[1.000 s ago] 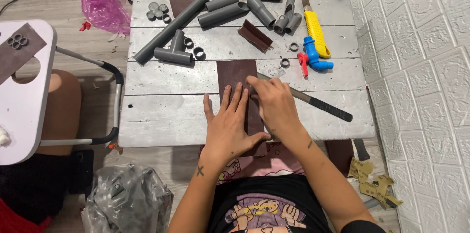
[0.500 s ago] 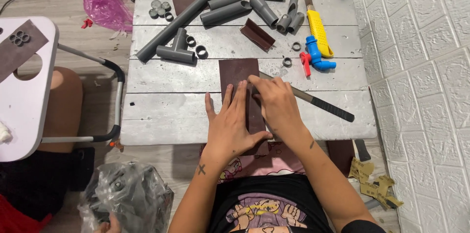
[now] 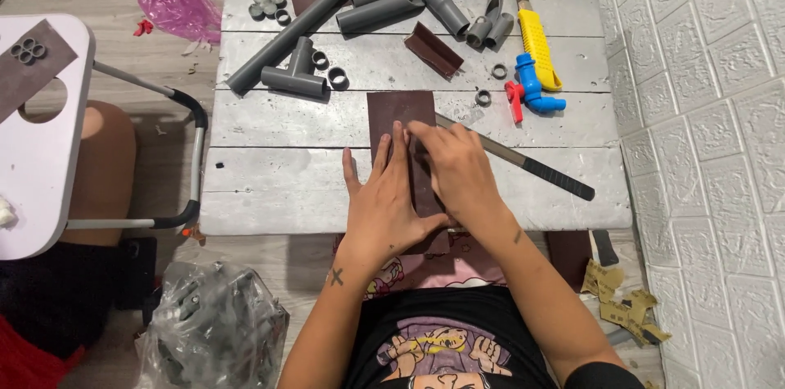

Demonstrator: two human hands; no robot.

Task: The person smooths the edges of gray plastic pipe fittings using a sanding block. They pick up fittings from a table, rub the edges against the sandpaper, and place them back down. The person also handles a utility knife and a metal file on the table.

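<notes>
Barely shifted since earlier. Left hand (image 3: 384, 201) pressed flat, fingers spread, on brown sandpaper (image 3: 401, 115). Right hand (image 3: 458, 172) curled beside it; grip unclear, knife (image 3: 523, 161) just behind.

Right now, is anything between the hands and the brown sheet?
No. The left hand lies flat on the brown sheet, and the right hand presses on it too. The hacksaw lies beside them.

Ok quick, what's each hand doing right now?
Left hand: open, pressed flat on the brown sheet.
Right hand: fingers curled on the same sheet; whether it grips anything cannot be told.
</notes>
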